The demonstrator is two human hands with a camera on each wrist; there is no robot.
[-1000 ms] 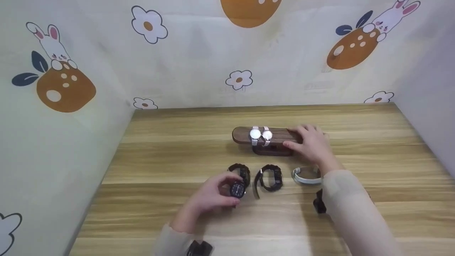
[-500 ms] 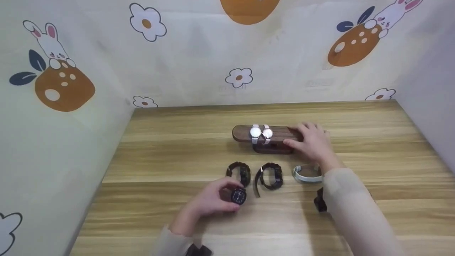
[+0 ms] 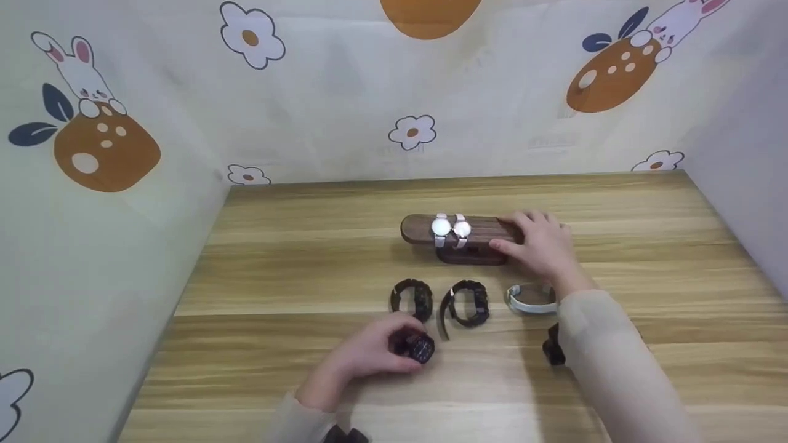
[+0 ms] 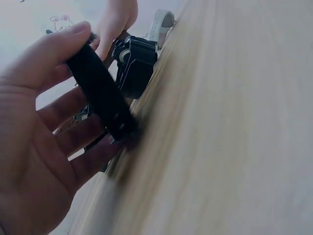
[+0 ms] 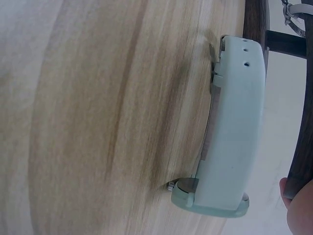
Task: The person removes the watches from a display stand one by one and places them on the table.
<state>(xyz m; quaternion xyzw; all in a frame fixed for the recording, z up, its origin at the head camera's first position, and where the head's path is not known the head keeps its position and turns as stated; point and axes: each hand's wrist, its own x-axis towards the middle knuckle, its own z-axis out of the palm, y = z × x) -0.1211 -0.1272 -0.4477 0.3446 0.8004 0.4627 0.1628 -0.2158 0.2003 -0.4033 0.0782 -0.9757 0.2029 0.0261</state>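
My left hand (image 3: 375, 347) holds a black wristwatch (image 3: 422, 348) with a round dark dial between thumb and fingers, close over the table. In the left wrist view its black strap (image 4: 100, 90) hangs across the fingers. My right hand (image 3: 538, 245) grips the right end of a dark wooden watch stand (image 3: 418, 230), thumb on the front edge. Two pale watches, a larger one (image 3: 441, 227) and a smaller one (image 3: 462, 229), are strapped around the stand's bar. Just behind my left hand lies a chunky black watch (image 3: 422, 300), with another black watch (image 3: 480, 304) to its right.
A pale mint watch (image 3: 532, 307) lies on its side in front of the stand, partly behind my right forearm; its strap (image 5: 234, 112) fills much of the right wrist view. Patterned walls (image 3: 332, 123) border the wooden table (image 3: 295, 246) at the back and sides.
My left hand has drawn the held watch slightly toward me and to the right, away from the chunky black watch, turning its dial rightward. My right hand keeps its grip on the stand.
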